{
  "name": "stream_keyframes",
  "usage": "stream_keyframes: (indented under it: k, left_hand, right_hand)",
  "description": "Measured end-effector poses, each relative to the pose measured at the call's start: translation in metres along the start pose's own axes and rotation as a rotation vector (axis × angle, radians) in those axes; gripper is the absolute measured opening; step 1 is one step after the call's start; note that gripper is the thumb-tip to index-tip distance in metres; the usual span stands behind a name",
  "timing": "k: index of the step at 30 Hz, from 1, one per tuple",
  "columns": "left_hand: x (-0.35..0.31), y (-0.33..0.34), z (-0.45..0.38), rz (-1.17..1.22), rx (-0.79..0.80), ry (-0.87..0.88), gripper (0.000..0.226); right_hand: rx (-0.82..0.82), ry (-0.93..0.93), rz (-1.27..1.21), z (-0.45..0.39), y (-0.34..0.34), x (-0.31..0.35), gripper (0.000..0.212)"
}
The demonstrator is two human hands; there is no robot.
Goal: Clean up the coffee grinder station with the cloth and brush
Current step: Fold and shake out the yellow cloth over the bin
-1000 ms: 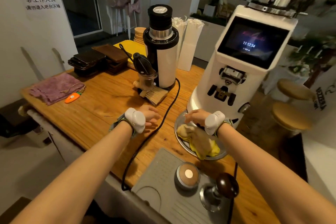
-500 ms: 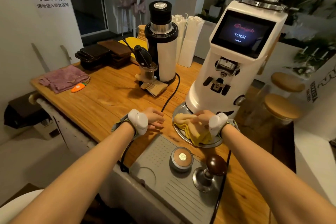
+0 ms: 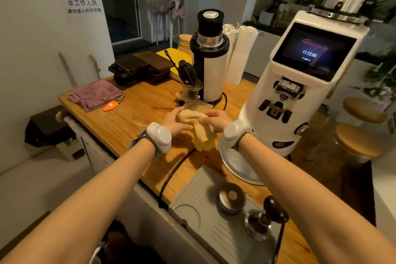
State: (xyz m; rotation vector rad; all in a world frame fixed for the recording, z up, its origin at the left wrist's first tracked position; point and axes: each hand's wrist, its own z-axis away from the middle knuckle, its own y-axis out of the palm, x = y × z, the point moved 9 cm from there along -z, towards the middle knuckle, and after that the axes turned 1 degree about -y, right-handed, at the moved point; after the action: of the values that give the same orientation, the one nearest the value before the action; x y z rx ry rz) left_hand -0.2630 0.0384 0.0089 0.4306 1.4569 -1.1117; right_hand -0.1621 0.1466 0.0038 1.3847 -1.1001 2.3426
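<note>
A yellow cloth [image 3: 200, 133] hangs in the air above the wooden counter [image 3: 132, 122], bunched between both my hands. My left hand [image 3: 174, 122] grips its upper left end and my right hand [image 3: 214, 121] grips its upper right part. The big white grinder [image 3: 300, 92] with a lit screen stands at the right, its round steel tray [image 3: 237, 163] bare below my right wrist. Behind my hands a wooden brush [image 3: 198, 106] lies at the foot of the smaller black-and-white grinder [image 3: 211, 58].
A black cable [image 3: 171, 176] runs across the counter to its front edge. A grey tamping mat [image 3: 192, 210] near me carries a distributor [image 3: 231, 198] and a tamper [image 3: 267, 218]. A purple towel [image 3: 96, 94] and orange carrot-shaped item [image 3: 111, 106] lie at the far left.
My right hand lifted the yellow cloth off the steel tray and carried it left. My left hand rose from the counter and took hold of the cloth too.
</note>
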Motion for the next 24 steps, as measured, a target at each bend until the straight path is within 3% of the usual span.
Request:
stream_keyframes:
  k: [5, 10, 14, 18, 24]
  left_hand:
    - [0.016, -0.031, -0.018, 0.000, -0.005, 0.004, 0.053]
    - [0.072, -0.028, -0.036, -0.095, 0.103, -0.214, 0.055]
    - [0.075, -0.039, -0.052, -0.437, -0.042, -0.058, 0.048]
    - [0.073, -0.016, -0.062, -0.325, 0.078, 0.002, 0.047]
    - [0.067, 0.003, -0.091, -0.325, 0.028, 0.035, 0.037]
  right_hand:
    - [-0.024, -0.087, -0.035, -0.025, 0.035, 0.018, 0.035]
    - [0.103, 0.010, 0.050, -0.038, 0.075, -0.011, 0.048]
    - [-0.020, -0.024, 0.246, -0.046, 0.075, -0.022, 0.047]
    - [-0.086, 0.005, 0.224, -0.050, 0.064, -0.027, 0.039]
    - [-0.209, 0.102, 0.134, -0.056, 0.029, -0.046, 0.040]
